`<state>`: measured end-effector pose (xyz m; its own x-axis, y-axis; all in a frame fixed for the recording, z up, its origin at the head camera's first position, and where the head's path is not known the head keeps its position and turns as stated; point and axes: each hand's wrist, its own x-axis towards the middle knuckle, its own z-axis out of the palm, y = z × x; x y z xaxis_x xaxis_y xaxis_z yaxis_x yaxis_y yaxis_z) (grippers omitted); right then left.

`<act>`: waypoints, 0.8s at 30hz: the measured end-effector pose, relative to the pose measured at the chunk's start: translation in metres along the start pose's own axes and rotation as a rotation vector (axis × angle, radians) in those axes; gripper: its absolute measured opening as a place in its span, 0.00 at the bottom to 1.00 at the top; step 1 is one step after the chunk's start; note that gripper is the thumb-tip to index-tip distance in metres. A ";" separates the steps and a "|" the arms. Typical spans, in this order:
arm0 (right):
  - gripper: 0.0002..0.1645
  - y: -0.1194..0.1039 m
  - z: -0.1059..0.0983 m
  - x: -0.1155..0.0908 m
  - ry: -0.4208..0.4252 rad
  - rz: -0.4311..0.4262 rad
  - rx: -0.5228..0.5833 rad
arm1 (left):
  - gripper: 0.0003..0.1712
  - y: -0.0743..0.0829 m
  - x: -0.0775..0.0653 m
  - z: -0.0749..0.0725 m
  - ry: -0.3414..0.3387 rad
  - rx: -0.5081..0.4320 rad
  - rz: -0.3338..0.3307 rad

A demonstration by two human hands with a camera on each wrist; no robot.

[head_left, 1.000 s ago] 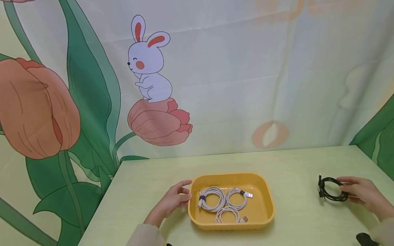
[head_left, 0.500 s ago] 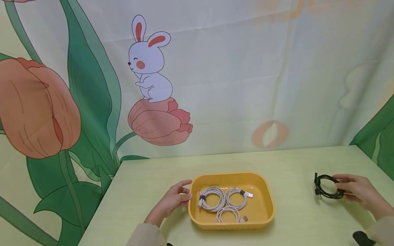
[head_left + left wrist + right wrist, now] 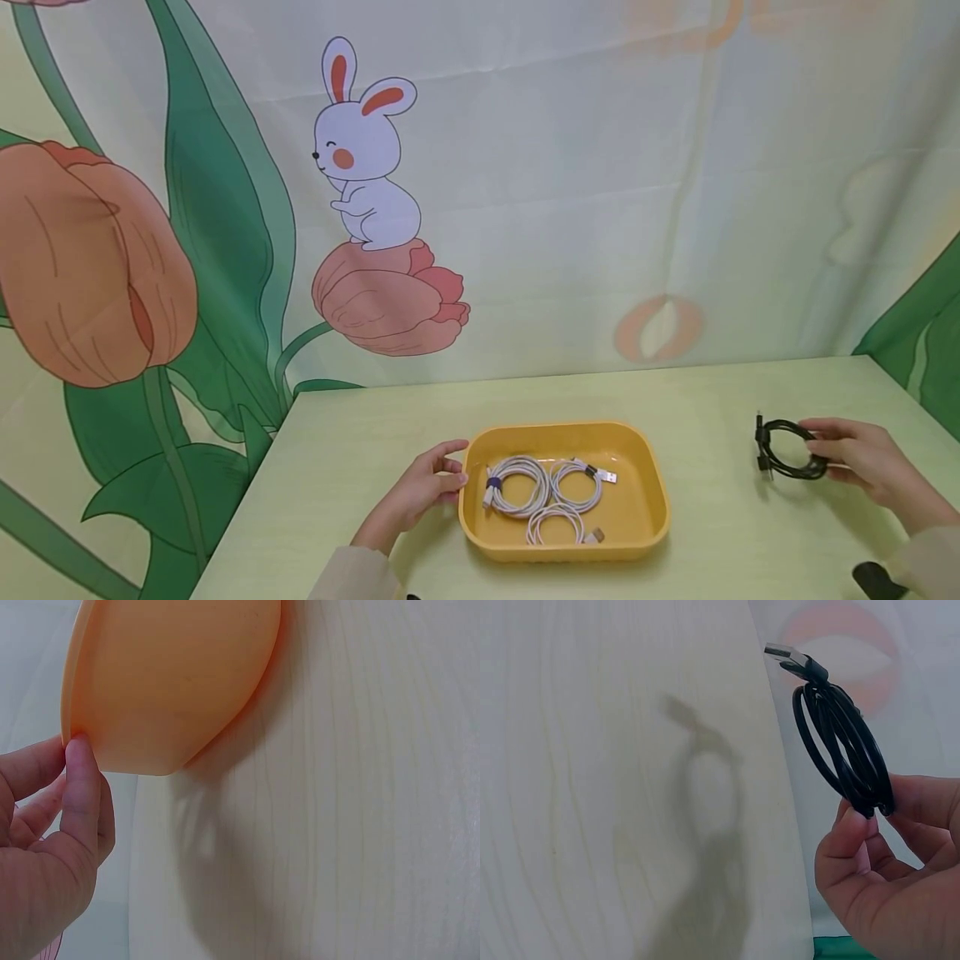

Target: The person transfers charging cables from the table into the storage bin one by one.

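Observation:
My right hand [image 3: 862, 458] pinches a coiled black USB cable [image 3: 787, 473] by one side of its loop, above the right part of the table. In the right wrist view the cable's metal plug [image 3: 780, 651] points away from the fingers, and its shadow falls on the wood. On the left, my left hand [image 3: 423, 487] pinches the rim of a yellow tray [image 3: 652, 500] between thumb and fingers; the left wrist view shows the thumb [image 3: 81, 761] against the tray's outer wall. Inside the tray lie three coiled white cables, one [image 3: 543, 492] bound with a dark blue tie.
The pale wooden table [image 3: 720, 433] runs back to a hanging cloth [image 3: 555, 208] printed with a rabbit and tulips. A dark object [image 3: 877, 579] shows beside the right sleeve at the lower edge.
My right hand has moved left and slightly away from me with the black cable, toward the tray. The left hand, the tray and the white cables stay put.

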<state>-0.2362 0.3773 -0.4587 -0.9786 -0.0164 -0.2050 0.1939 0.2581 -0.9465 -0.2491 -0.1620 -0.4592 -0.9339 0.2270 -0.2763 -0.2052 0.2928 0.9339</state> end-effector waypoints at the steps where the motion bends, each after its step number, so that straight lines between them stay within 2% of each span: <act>1: 0.21 -0.001 0.001 0.000 -0.003 -0.005 0.004 | 0.28 0.000 0.000 0.000 0.002 -0.004 -0.004; 24: 0.18 -0.026 0.018 -0.002 -0.016 -0.077 0.019 | 0.28 0.000 0.001 -0.001 -0.005 -0.004 0.005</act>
<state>-0.2384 0.3530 -0.4383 -0.9895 -0.0511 -0.1354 0.1197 0.2375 -0.9640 -0.2502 -0.1632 -0.4596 -0.9335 0.2332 -0.2724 -0.2013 0.2876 0.9363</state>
